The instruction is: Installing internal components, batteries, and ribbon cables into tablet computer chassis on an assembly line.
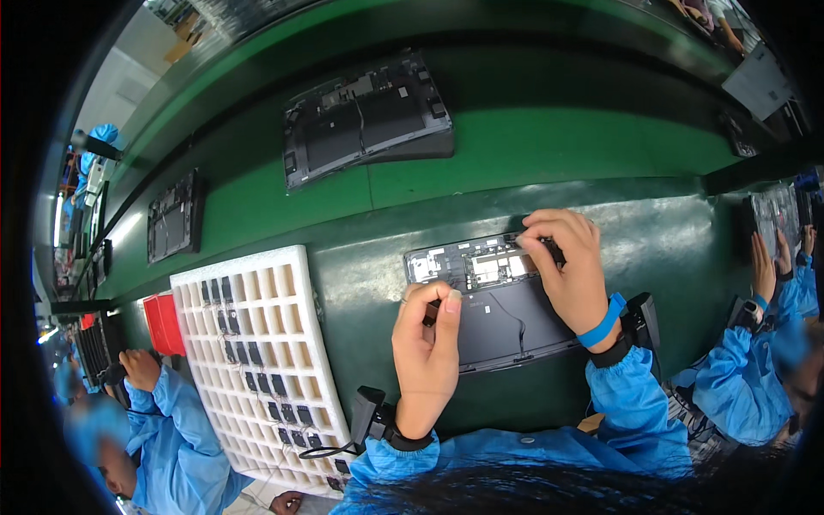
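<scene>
An opened laptop base [506,322] lies in front of me on the bench, its dark battery area toward me and its circuit board [493,268] along the far side. My right hand [568,275] is over the far right corner, thumb and index finger pinched together close to the board. What they hold, if anything, is too small to tell. Above the base's left part, my left hand [427,348] has its thumb and index finger pressed together; anything between them cannot be made out. A blue band [603,321] circles my right wrist.
To the left stands a white foam tray [305,322] with many compartments, several holding small black parts with thin wires. A red bin [163,324] sits beyond it. More opened laptop bases [365,120] rest on the green line behind. Co-workers in blue sleeves [742,378] work on both sides.
</scene>
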Available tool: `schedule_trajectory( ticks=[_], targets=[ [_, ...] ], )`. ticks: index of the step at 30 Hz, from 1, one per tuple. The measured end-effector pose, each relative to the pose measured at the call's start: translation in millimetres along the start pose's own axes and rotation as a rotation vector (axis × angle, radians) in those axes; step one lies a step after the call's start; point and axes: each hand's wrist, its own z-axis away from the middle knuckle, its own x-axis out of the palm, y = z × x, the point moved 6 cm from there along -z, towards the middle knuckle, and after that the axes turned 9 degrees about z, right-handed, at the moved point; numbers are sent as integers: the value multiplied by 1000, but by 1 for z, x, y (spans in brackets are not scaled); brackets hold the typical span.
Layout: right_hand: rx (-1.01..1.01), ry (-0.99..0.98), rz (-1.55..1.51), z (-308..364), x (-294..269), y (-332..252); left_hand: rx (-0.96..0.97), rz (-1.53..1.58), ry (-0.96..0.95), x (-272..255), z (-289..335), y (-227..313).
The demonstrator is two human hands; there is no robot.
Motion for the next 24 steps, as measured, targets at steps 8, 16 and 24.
schedule_trajectory(
  ticks=[8, 16, 24],
  targets=[
    [-77, -72, 89, -9, 12, -11, -29, -35, 47, -11, -14, -9],
    [-10, 54, 54, -11, -9, -11, 50, -86, 56, -7, -15, -11],
    [-90, 27, 13, -12, 1, -8, 81, -103, 63, -7, -15, -10]
  ],
)
